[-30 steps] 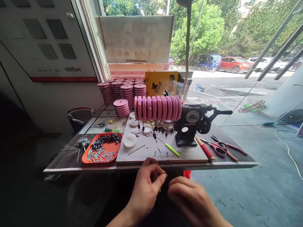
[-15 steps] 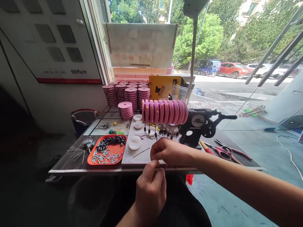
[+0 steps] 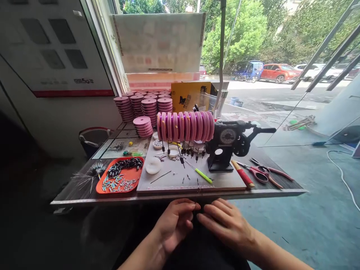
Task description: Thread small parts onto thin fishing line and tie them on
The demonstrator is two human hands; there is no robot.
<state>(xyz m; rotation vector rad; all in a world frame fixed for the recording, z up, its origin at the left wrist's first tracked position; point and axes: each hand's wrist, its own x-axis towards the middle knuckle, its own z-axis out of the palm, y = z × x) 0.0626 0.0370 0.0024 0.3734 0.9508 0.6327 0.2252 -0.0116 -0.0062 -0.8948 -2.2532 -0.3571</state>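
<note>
My left hand is palm up below the table's front edge, thumb and forefinger pinched together at the tips. Close by on the right, my right hand has its fingers bent and pressed together, pointing at the left fingertips. Whatever they hold is too small to make out. Above them, on the white board, lie a green-handled needle tool, a thin dark rod and several tiny metal pieces. A row of pink spools sits on a hand-cranked winder, with lines and small black pieces hanging down.
An orange tray of black beads and small tubes stands left, beside a bundle of wires. Stacked pink spools and a yellow box are behind. Scissors, pliers and a red-handled tool lie right.
Both hands have drawn down toward my lap; the right has come back from the board, uncovering the green-handled tool and tiny metal pieces. The view has shifted slightly.
</note>
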